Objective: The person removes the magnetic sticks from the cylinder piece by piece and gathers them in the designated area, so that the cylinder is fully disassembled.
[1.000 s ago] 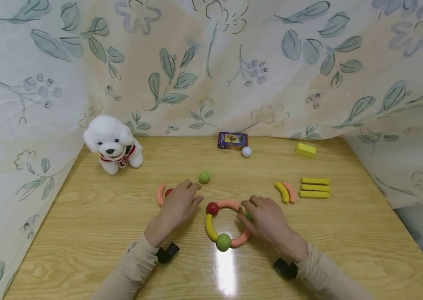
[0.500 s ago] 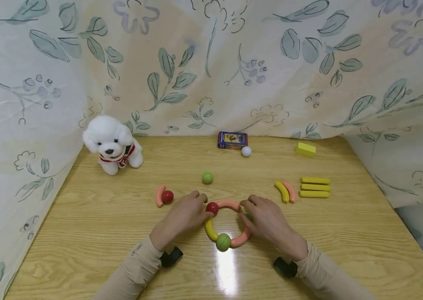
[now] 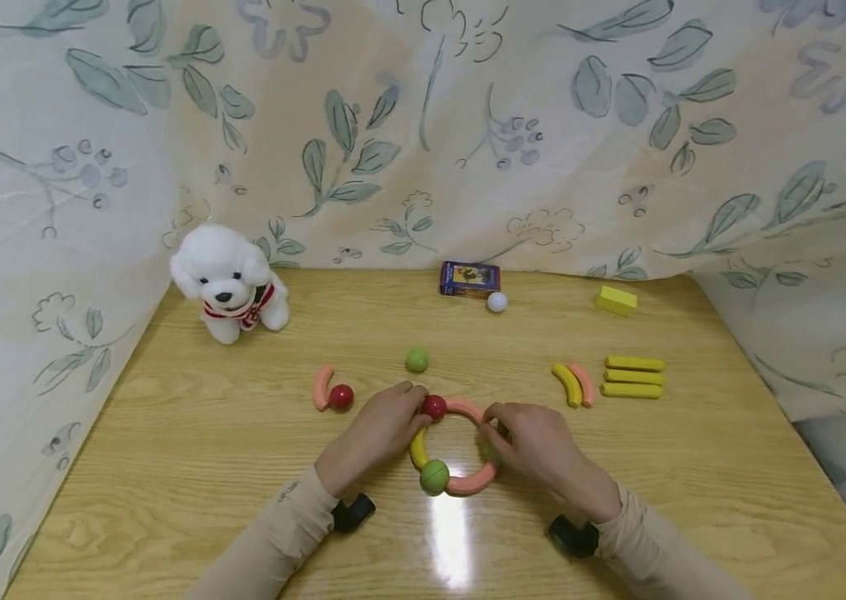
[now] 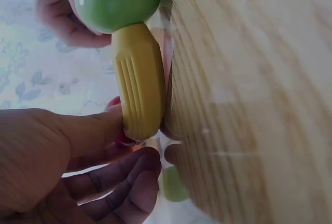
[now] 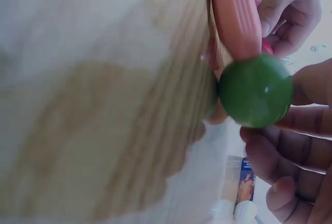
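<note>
Table (image 3: 693,475), well off back edge: my left hand (image 3: 381,425) pinches red ball (image 3: 434,407), right hand (image 3: 540,437) green ball (image 5: 254,90); light, even pressure advisable.

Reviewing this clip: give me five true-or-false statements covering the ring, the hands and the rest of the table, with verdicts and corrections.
1. In the ring of balls and curved pieces, the person's left hand touches a glossy red ball and the right hand a glossy green ball. True.
2. A white plush dog stands on the wood-grain table. True.
3. The dog is nearer the right hand than the left hand. False: it is nearer the left hand.
4. Three straight yellow sticks lie side by side. True.
5. Every curved piece in the ring is yellow. False: it has one yellow curved piece and two pink curved pieces.
</note>
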Tool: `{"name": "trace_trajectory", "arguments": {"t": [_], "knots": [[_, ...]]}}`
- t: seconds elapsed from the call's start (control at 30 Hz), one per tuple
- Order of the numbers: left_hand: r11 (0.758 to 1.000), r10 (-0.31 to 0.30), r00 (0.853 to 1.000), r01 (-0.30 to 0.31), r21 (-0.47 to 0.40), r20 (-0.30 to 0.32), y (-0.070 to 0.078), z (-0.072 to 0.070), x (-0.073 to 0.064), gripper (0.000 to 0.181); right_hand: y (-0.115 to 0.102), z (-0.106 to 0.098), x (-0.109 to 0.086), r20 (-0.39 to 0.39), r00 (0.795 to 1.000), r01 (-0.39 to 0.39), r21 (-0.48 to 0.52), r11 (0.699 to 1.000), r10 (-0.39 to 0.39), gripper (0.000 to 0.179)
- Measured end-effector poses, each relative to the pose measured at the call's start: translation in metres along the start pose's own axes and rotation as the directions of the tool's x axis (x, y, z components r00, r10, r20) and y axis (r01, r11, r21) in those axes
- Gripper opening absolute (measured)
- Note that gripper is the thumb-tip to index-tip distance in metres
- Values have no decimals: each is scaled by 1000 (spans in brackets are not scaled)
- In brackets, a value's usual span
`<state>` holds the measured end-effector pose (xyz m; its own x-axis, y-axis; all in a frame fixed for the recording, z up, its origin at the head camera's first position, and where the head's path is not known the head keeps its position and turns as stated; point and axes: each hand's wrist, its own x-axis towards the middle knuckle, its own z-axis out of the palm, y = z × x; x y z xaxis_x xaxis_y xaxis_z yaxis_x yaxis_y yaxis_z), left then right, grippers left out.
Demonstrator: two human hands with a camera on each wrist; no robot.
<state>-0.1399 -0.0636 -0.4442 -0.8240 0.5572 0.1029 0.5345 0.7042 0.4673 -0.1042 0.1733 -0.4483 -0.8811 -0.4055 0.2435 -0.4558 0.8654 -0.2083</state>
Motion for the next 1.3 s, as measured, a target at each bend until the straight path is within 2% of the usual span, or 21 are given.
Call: {"name": "trace_trajectory", "arguments": {"t": [0.13, 0.27, 0.37, 0.6, 0.73, 0.83, 0.97, 1.07, 1.17, 1.3], "knots": [[1000, -6, 1000, 6, -8, 18, -2, -1, -2, 15, 3, -2, 6, 20, 998, -68, 76, 995, 66, 7], [998, -49, 995, 51, -21, 82, -2, -5, -3, 17, 5, -6, 10, 26, 995, -100, 146, 984, 97, 4], [997, -67, 991, 72, -42, 112, 0, -8, -2, 18, 4, -8, 8, 38, 996, -86, 175, 981, 80, 6], [996, -61, 997, 64, -58, 50, 0, -8, 0, 23, -3, -6, 2, 45, 999, -27, 210, 977, 18, 7], [995, -61, 997, 63, -73, 40, -1, -6, -1, 22, -4, -4, 1, 29, 999, -18, 205, 979, 12, 7], [994, -82, 996, 85, -66, 39, 0, -7, -2, 20, -4, -4, 1, 9, 1000, -17, 201, 980, 15, 7], [988, -141, 985, 146, -47, 99, 5, -10, -8, 21, -1, -6, 0, -35, 999, -11, 196, 980, 19, 7], [985, -162, 974, 170, -40, 159, 8, -11, -11, 24, 1, -8, -1, -55, 998, -7, 188, 982, 18, 7], [985, -154, 971, 165, -46, 181, 10, -11, -9, 22, 3, -9, -2, -65, 998, 14, 190, 982, -1, 5], [991, -117, 978, 126, -43, 172, 11, -10, 0, 22, 7, -6, -2, -118, 987, 131, 170, 977, -112, 10]]}}
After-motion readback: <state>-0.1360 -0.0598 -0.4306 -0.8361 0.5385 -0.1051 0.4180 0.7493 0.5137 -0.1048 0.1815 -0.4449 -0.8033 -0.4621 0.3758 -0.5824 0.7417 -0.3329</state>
